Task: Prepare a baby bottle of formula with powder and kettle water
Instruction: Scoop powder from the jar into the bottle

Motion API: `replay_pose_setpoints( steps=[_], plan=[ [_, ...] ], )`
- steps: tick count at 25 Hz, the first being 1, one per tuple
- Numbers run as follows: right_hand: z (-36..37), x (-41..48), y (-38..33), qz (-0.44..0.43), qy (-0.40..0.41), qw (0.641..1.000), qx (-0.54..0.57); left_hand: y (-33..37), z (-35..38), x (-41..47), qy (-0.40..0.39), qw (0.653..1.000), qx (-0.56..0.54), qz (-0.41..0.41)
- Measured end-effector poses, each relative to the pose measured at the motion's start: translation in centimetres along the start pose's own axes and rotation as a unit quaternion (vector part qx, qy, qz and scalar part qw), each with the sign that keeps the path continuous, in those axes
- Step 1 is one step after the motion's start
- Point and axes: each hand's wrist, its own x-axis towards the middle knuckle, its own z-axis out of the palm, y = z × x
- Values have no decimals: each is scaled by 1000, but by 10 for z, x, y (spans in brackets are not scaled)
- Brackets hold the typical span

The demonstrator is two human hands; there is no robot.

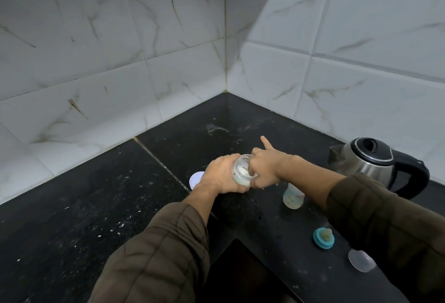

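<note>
A clear powder jar with white powder inside is tilted on its side above the black counter. My left hand grips its body. My right hand is at the jar's mouth, its curled fingers reaching in and its index finger pointing straight up. Whatever those fingers hold is hidden. The open baby bottle stands upright just below my right wrist. A steel kettle with a black lid and handle sits at the right by the wall.
A white round lid lies on the counter behind my left hand. A teal nipple ring and a clear cap lie near the counter's front edge at the right. Tiled walls meet in the corner behind.
</note>
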Motion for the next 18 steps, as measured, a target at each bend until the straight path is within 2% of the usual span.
replay_pose_setpoints(
  steps=[6, 12, 18],
  plan=[
    [-3, -12, 0, 25, 41, 997, 61, 3, 2, 0, 32, 998, 50, 14],
    [-8, -19, -11, 61, 96, 990, -79, 11, 7, 5, 80, 993, 71, 49],
    [-2, -23, -14, 78, 118, 978, -151, 10, 15, 12, 99, 988, 91, 72]
  ],
)
